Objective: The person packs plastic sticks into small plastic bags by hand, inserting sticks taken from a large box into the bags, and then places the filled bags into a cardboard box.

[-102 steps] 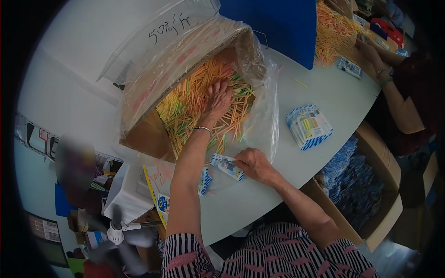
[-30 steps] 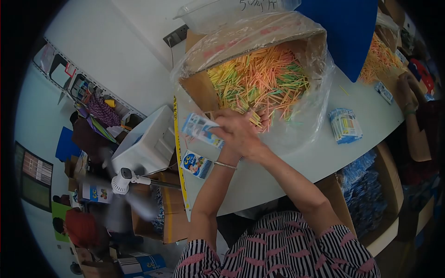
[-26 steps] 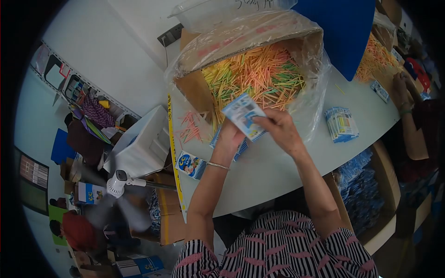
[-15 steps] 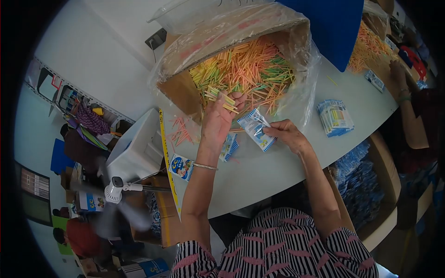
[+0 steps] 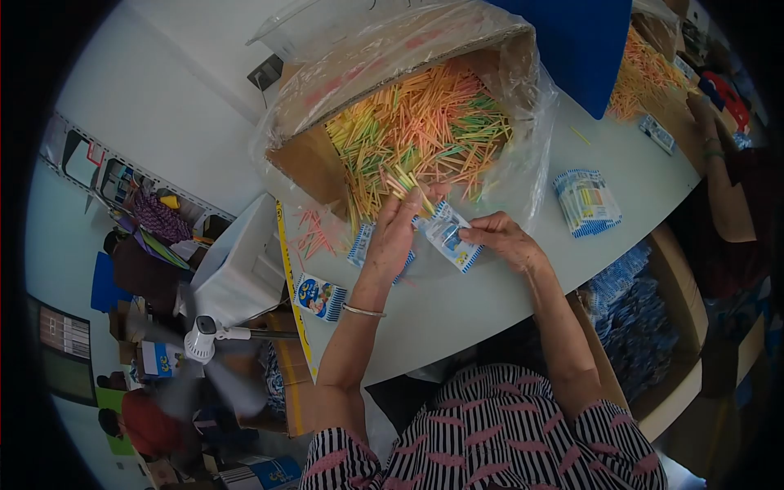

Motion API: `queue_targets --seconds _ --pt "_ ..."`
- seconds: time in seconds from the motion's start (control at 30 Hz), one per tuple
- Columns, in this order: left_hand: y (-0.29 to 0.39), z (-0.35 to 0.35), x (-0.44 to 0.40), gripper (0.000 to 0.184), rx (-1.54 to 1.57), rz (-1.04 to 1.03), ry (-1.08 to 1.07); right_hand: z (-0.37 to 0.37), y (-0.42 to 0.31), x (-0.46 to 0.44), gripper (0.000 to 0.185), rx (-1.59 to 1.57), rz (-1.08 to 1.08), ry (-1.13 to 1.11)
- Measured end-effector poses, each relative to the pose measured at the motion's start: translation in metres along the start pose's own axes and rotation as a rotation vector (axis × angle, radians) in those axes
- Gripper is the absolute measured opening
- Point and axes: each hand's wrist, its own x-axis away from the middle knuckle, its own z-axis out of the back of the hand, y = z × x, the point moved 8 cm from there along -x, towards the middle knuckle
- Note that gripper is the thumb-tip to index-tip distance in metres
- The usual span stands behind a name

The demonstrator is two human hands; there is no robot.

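Sticks, thin, yellow and pink (image 5: 402, 181), lie pinched in the grip of the left hand (image 5: 395, 233); the right hand (image 5: 503, 239) pinches a blue-and-white plastic packet (image 5: 447, 237) just rightward. From afar I read both long axes slanting alike, ends close; touching, I can't tell.

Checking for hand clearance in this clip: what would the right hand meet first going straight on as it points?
With its packet leading, the right hand would probably meet the left hand and its bunch of sticks first, though depth is unclear from this view.
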Motion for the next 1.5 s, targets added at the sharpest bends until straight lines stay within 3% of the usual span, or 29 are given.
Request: queue_targets --seconds 0.3,0.57,0.97,1.2,1.3,1.37,1.5 --pt "-0.012 0.000 0.005 0.035 0.034 0.129 -0.018 -0.001 0.003 0.002 0.023 -0.051 -0.032 0.007" --pt "0.011 -0.003 0.004 0.032 -0.472 -0.040 -0.206 0.000 -0.007 0.003 0.024 -0.050 0.065 0.032" --pt "0.024 -0.024 -0.002 0.036 -0.520 -0.176 -0.218 -0.005 -0.016 0.004 0.026 -0.076 0.082 0.029" --pt "0.012 -0.032 -0.010 0.037 -0.422 -0.099 -0.272 0.006 -0.014 0.004 0.023 0.011 0.053 0.072" --pt "0.013 -0.036 -0.011 0.036 -0.527 -0.184 -0.260 0.005 -0.007 0.003 0.026 0.078 -0.016 0.019" --pt "0.014 -0.036 -0.011 0.031 -0.695 -0.142 -0.235 0.003 -0.011 0.003 0.022 0.085 0.048 0.012" --pt "0.005 -0.035 -0.014 0.029 -0.696 -0.066 -0.261 0.003 -0.012 0.002 0.022 0.053 0.054 -0.003"
